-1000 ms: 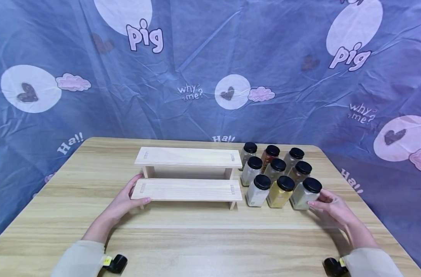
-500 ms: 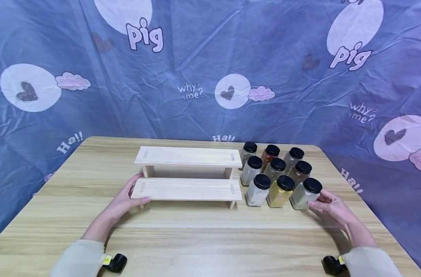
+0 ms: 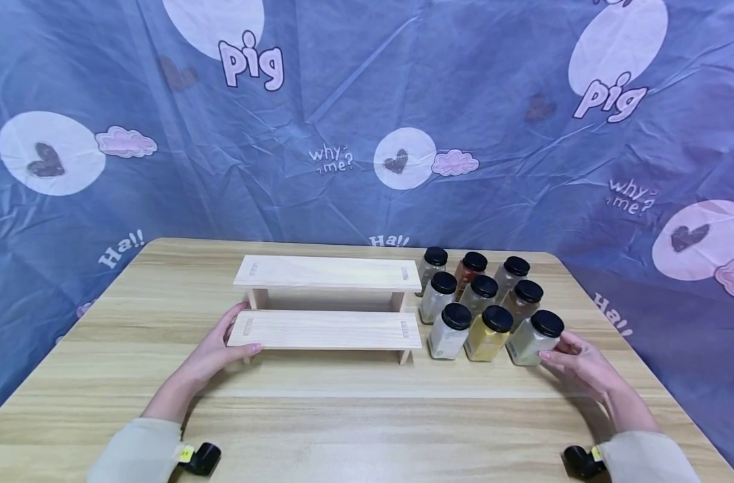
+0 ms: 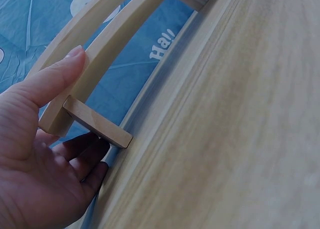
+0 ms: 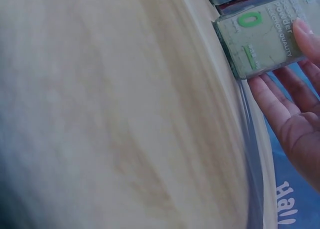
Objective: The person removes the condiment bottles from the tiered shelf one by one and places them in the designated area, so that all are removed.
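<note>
A pale two-step wooden spice rack stands on the table. My left hand grips the left end of its lower step, thumb on the front edge and fingers behind. In the left wrist view, that thumb lies along the board, with the other fingers curled near the rack's short leg. My right hand holds a black-lidded spice jar of pale green powder at the front right of the jar group. The right wrist view has the thumb on its printed face and fingers along its other side.
Several more black-lidded spice jars stand in rows right of the rack, including a yellow one, a white one and a red one. A blue printed cloth hangs behind the wooden table.
The pale green jar and my right hand have shifted very slightly to the right. My left hand and the rack stay as they were.
</note>
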The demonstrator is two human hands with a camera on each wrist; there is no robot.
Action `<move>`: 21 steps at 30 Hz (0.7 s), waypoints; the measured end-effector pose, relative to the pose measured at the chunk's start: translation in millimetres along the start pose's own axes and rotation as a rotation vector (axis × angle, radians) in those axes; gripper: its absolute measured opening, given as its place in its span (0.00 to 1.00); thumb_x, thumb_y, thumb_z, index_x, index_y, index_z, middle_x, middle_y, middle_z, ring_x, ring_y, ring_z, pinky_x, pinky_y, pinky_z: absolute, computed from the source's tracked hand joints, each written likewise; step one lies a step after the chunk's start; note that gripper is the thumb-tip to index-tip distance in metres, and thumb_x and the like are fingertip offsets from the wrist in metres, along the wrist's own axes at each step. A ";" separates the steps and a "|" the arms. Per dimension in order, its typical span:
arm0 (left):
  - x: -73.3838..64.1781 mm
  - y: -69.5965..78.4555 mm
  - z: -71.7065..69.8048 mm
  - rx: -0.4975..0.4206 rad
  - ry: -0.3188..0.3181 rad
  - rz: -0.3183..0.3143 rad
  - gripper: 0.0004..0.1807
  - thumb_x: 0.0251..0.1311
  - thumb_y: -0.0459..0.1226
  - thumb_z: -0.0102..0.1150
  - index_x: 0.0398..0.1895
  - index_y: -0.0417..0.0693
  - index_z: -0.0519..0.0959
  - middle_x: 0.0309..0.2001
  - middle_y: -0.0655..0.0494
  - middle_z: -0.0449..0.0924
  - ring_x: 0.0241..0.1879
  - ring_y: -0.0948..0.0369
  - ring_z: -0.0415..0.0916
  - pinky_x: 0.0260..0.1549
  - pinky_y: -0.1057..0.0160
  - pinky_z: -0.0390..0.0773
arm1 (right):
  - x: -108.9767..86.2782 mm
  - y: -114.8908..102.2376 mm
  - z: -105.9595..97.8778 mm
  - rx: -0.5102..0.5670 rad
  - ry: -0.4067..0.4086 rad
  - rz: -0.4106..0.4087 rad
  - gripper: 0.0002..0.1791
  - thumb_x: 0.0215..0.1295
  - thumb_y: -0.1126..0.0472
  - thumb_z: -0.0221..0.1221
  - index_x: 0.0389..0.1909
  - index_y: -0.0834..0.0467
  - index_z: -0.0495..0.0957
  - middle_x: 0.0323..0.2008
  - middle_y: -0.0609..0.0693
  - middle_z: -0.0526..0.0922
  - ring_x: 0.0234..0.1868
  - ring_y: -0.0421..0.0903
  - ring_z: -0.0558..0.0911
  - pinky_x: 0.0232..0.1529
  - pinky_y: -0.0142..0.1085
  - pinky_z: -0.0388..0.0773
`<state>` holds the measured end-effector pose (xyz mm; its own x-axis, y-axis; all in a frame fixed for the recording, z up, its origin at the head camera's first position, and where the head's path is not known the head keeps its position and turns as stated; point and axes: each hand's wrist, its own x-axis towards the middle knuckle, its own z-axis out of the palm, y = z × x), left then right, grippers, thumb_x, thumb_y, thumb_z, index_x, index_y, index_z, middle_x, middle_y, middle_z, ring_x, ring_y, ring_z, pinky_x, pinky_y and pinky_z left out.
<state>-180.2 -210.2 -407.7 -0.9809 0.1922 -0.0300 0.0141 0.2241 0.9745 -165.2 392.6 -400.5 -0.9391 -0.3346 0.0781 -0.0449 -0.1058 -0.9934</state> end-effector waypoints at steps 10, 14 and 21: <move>-0.3 -0.8 -0.7 0.013 0.000 0.003 0.48 0.45 0.35 0.63 0.66 0.48 0.43 0.57 0.39 0.57 0.51 0.50 0.59 0.47 0.56 0.59 | -2.5 -0.7 1.5 0.017 -0.003 0.015 0.26 0.54 0.79 0.48 0.46 0.48 0.74 0.41 0.46 0.77 0.42 0.41 0.75 0.42 0.31 0.71; -1.4 -1.1 -2.6 0.008 -0.003 0.000 0.49 0.44 0.35 0.63 0.66 0.47 0.42 0.57 0.38 0.56 0.52 0.48 0.58 0.49 0.53 0.58 | -3.1 -3.3 4.4 -0.017 0.017 0.052 0.26 0.55 0.78 0.48 0.46 0.45 0.72 0.42 0.43 0.76 0.43 0.38 0.74 0.42 0.30 0.70; -2.5 1.6 -11.5 -0.025 -0.058 -0.008 0.50 0.47 0.34 0.61 0.66 0.44 0.36 0.59 0.32 0.51 0.55 0.44 0.54 0.53 0.47 0.49 | -0.5 -25.5 11.1 -0.407 0.110 0.212 0.40 0.59 0.65 0.51 0.61 0.74 0.35 0.56 0.73 0.53 0.48 0.34 0.67 0.47 0.31 0.66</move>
<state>-180.0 -221.3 -403.5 -0.9680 0.2458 -0.0503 0.0003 0.2019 0.9794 -159.8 385.1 -374.3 -0.9716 -0.2053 -0.1178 0.0427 0.3376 -0.9403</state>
